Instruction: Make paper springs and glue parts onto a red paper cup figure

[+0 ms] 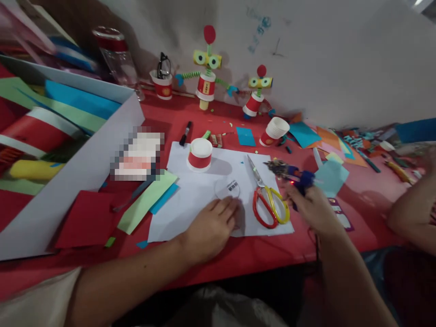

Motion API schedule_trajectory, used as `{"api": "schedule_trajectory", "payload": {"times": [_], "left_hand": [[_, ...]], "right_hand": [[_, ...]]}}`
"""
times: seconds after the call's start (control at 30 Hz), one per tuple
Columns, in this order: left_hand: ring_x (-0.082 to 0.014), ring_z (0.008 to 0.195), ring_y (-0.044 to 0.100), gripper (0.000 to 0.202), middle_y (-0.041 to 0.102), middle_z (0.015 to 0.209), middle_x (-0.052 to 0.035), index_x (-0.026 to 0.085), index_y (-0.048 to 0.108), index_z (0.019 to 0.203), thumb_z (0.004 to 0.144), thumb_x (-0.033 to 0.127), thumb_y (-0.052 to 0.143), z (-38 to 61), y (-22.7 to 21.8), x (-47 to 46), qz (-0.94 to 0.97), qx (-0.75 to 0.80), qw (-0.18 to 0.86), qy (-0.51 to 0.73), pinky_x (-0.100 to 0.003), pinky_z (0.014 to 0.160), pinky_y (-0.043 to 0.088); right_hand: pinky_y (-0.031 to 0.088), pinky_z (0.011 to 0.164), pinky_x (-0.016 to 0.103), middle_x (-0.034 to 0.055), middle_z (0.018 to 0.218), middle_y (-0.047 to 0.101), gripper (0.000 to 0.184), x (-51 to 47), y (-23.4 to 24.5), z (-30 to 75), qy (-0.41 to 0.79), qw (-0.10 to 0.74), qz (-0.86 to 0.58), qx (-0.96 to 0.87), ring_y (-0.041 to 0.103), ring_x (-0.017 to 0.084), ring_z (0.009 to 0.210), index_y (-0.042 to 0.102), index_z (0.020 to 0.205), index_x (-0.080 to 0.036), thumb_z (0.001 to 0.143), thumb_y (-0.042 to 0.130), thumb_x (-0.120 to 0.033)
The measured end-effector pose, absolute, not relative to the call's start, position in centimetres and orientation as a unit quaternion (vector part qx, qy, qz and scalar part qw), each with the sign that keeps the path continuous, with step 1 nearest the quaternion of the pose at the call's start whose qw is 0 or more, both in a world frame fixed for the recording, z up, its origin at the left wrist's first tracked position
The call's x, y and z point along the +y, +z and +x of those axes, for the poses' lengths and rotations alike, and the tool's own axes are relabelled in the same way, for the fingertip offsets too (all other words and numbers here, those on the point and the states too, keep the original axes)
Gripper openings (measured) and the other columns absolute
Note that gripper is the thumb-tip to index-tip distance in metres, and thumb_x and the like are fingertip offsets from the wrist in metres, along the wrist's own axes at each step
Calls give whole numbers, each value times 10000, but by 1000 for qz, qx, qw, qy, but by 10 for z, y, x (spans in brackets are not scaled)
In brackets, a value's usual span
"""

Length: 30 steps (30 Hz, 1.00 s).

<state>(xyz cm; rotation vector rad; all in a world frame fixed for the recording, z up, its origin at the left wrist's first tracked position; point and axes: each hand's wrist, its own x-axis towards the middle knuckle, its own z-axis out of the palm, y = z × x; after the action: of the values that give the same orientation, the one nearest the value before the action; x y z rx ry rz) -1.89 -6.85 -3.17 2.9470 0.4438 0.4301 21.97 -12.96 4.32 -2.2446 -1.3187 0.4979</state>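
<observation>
My left hand (pixel 213 229) is over the white paper sheet (pixel 190 213), fingers bent together at the lower edge of a white paper disc (pixel 225 187) with black printing. The thumb is hidden. My right hand (pixel 315 206) is closed around a dark blue glue gun (pixel 299 178), a red light glowing on its side. Its soiled nozzle points left, above the sheet. Between my hands lie scissors (pixel 261 184) with one red and one yellow handle, blades partly spread. A red and white paper cup (pixel 200 155) stands upside down behind the disc.
Two paper-cup robot figures (pixel 206 86) stand by the wall. A box (pixel 102 150) of coloured paper and cups is at left. Stacked cups (pixel 273 131), a black marker (pixel 185 133) and paper scraps lie behind the sheet. Another person's arm (pixel 413 209) rests at right.
</observation>
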Motion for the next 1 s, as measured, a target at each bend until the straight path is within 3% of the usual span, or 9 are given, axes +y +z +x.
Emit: {"api": "schedule_trajectory", "payload": {"times": [0.07, 0.2, 0.57, 1.0], "left_hand": [[-310, 1243, 433, 452, 508, 1340, -206, 39, 508, 1271, 908, 296, 426, -17, -33, -68, 963, 211, 71, 150, -423, 982, 355], [-319, 1229, 464, 501, 535, 1312, -217, 28, 526, 1258, 906, 372, 434, -15, -35, -68, 956, 232, 96, 153, -423, 996, 367], [-313, 1200, 467, 475, 537, 1284, -204, 48, 591, 1181, 932, 378, 357, -16, -37, -67, 954, 243, 95, 150, -421, 1007, 367], [-289, 1196, 484, 482, 546, 1300, -181, 47, 551, 1245, 942, 363, 350, -16, -34, -68, 956, 246, 78, 141, -406, 1015, 365]], "right_hand": [[461, 527, 270, 75, 734, 667, 473, -129, 36, 207, 258, 286, -774, -503, 585, 167, 576, 621, 816, -149, 824, 446, -589], [448, 518, 243, 40, 662, 629, 449, -126, 21, 190, 316, 290, -738, -521, 552, 136, 548, 599, 760, -154, 868, 414, -548], [339, 457, 232, -6, 512, 514, 431, -109, 18, 182, 262, 205, -778, -532, 491, 135, 468, 558, 670, -188, 840, 429, -563], [319, 473, 236, 22, 535, 562, 429, -98, 18, 177, 227, 143, -784, -560, 510, 163, 480, 666, 875, -164, 869, 401, -501]]}}
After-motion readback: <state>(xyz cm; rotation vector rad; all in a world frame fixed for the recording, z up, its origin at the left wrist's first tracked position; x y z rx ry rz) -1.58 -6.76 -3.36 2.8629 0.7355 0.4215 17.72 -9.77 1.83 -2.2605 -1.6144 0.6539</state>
